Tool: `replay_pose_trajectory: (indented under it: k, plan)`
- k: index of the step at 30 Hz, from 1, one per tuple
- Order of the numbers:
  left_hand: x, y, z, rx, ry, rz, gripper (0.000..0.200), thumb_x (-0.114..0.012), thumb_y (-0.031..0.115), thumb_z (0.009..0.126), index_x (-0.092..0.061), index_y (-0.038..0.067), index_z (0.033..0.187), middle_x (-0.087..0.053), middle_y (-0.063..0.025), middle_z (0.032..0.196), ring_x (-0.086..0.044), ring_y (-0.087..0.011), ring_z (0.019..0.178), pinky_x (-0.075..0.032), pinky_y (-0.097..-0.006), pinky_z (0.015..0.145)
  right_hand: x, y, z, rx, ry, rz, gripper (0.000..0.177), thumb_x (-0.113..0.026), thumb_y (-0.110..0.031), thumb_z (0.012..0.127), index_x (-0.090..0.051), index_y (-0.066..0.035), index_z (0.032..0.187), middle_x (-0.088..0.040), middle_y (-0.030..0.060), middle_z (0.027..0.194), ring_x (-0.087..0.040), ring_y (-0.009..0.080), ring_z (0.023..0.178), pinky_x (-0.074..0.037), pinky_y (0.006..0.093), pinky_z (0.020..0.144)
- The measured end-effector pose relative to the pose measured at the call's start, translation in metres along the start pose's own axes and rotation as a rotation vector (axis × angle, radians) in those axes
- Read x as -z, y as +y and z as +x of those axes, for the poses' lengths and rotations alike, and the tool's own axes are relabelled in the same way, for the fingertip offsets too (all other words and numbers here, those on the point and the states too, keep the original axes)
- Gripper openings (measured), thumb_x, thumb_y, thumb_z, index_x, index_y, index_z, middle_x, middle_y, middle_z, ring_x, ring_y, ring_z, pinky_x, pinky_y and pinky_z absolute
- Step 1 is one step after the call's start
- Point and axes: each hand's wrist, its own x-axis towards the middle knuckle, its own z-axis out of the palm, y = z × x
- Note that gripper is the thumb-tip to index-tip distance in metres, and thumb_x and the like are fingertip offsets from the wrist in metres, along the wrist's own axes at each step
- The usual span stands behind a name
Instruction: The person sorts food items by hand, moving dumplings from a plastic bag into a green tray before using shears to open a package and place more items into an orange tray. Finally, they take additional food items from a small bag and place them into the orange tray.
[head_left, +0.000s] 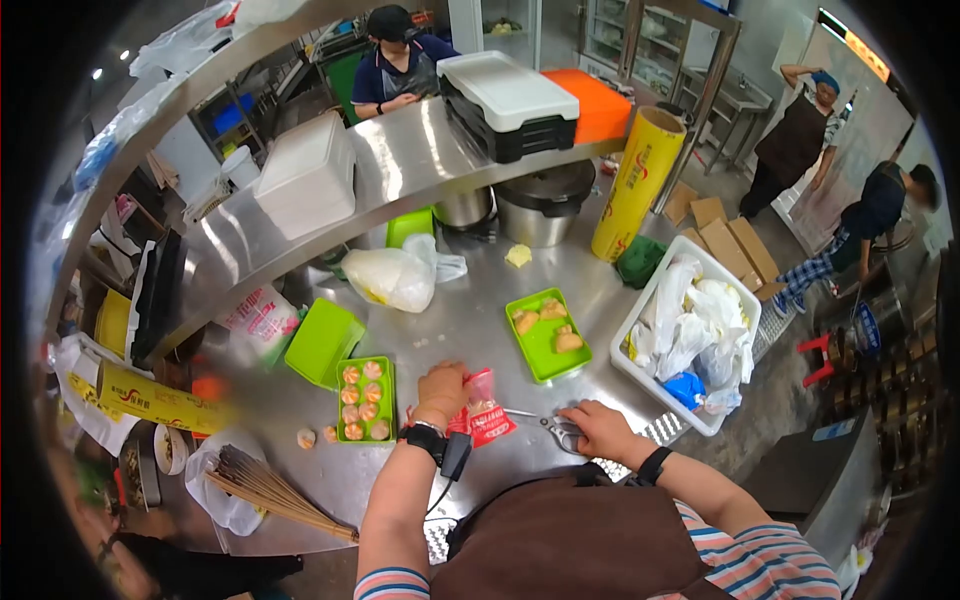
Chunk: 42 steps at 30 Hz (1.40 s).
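My left hand (pixel 440 392) is closed on the left edge of a red-and-clear plastic packet (pixel 488 418) lying on the steel table. My right hand (pixel 600 432) grips the handles of a pair of scissors (pixel 560 430), whose blades point left toward the packet. Left of my left hand, a green tray (pixel 391 400) holds several round pinkish-striped pieces. Two or three similar pieces (pixel 306 438) lie loose beside it. Beyond my right hand, another green tray (pixel 545 367) carries a few tan pieces.
A white bin (pixel 622 350) of plastic bags stands at right. Behind are a yellow film roll (pixel 640 185), a lidded pot (pixel 545 205) and a steel shelf (pixel 400 165). Skewers (pixel 265 480) lie at left. One person (pixel 400 60) is behind the shelf; others are at right.
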Motion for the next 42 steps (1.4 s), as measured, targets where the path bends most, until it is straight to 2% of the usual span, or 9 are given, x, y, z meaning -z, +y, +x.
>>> replay_pose_trajectory:
  k: [11,13,20,24,26,30,34,36,42]
  plan:
    - [0.042,0.016,-0.057,0.03,0.273,-0.033,0.011,-0.056,0.018,0.089,-0.058,0.011,0.097,-0.068,-0.0159,0.079,-0.067,-0.0348,0.073,-0.051,-0.0466,0.062,0.004,-0.001,0.002,0.008,-0.024,-0.008,0.057,-0.063,-0.01,0.065,-0.058,-0.019,0.121,-0.059,0.009,0.099,-0.06,0.0307,0.095,-0.053,0.0413,0.076]
    - [0.064,0.033,-0.087,-0.109,0.635,-0.109,0.012,-0.06,0.019,0.089,-0.057,0.011,0.097,-0.065,-0.0154,0.072,-0.064,-0.0361,0.067,-0.05,-0.0458,0.056,0.005,0.0,0.003,-0.003,-0.048,-0.009,0.058,-0.063,-0.008,0.066,-0.057,-0.02,0.122,-0.058,0.0089,0.101,-0.06,0.0302,0.096,-0.054,0.0411,0.078]
    - [0.033,0.002,-0.102,-0.041,0.572,-0.3,0.02,-0.062,0.022,0.092,-0.059,0.006,0.082,-0.059,-0.0152,0.067,-0.059,-0.0349,0.061,-0.047,-0.0418,0.055,0.006,0.0,0.009,0.021,-0.022,0.001,0.057,-0.064,-0.009,0.067,-0.057,-0.019,0.122,-0.058,0.0088,0.101,-0.06,0.0299,0.096,-0.053,0.0407,0.077]
    - [0.036,-0.011,-0.102,0.2,0.51,-0.612,0.027,-0.055,0.026,0.099,-0.064,0.005,0.085,-0.061,-0.012,0.07,-0.058,-0.0196,0.063,-0.048,-0.0335,0.06,0.003,0.003,0.009,0.011,-0.042,-0.008,0.058,-0.065,-0.009,0.066,-0.056,-0.018,0.123,-0.057,0.0097,0.101,-0.059,0.0302,0.095,-0.053,0.0402,0.077]
    - [0.026,-0.015,-0.099,0.356,0.531,-1.509,0.029,-0.051,0.028,0.102,-0.066,0.004,0.093,-0.067,-0.0059,0.083,-0.061,-0.0155,0.071,-0.05,-0.0295,0.066,0.001,0.005,0.01,0.024,-0.02,-0.004,0.058,-0.065,-0.009,0.066,-0.057,-0.018,0.122,-0.057,0.0093,0.099,-0.06,0.0298,0.094,-0.053,0.0399,0.075]
    - [0.012,-0.022,-0.106,0.385,0.374,-1.828,0.037,-0.049,0.035,0.102,-0.062,0.002,0.113,-0.068,-0.0051,0.1,-0.066,-0.0173,0.09,-0.054,-0.0307,0.081,-0.001,0.004,0.01,0.02,-0.003,-0.014,0.058,-0.065,-0.009,0.065,-0.057,-0.018,0.122,-0.059,0.0085,0.098,-0.06,0.0299,0.092,-0.053,0.0406,0.073]
    - [-0.012,-0.019,-0.106,0.459,0.488,-1.904,0.044,-0.05,0.04,0.101,-0.057,0.001,0.12,-0.066,-0.0083,0.109,-0.066,-0.0203,0.097,-0.054,-0.0334,0.084,0.0,0.001,0.009,0.014,0.013,-0.014,0.058,-0.065,-0.008,0.065,-0.057,-0.017,0.121,-0.059,0.0091,0.098,-0.06,0.0301,0.092,-0.053,0.0407,0.073]
    - [-0.029,-0.026,-0.111,0.408,0.307,-1.849,0.043,-0.059,0.034,0.097,-0.054,0.001,0.124,-0.063,-0.0113,0.116,-0.065,-0.0218,0.098,-0.054,-0.0346,0.083,0.001,-0.001,0.009,-0.005,0.011,-0.019,0.057,-0.065,-0.008,0.065,-0.057,-0.017,0.121,-0.058,0.0093,0.097,-0.06,0.0303,0.092,-0.053,0.0408,0.073]
    - [-0.054,-0.022,-0.122,0.536,0.318,-1.609,0.021,-0.068,0.006,0.089,-0.062,0.0,0.108,-0.068,-0.007,0.097,-0.065,-0.0159,0.085,-0.054,-0.0302,0.076,-0.002,-0.001,0.011,0.0,0.02,-0.026,0.058,-0.065,-0.009,0.066,-0.057,-0.017,0.122,-0.058,0.0103,0.099,-0.06,0.0309,0.092,-0.053,0.0418,0.074]
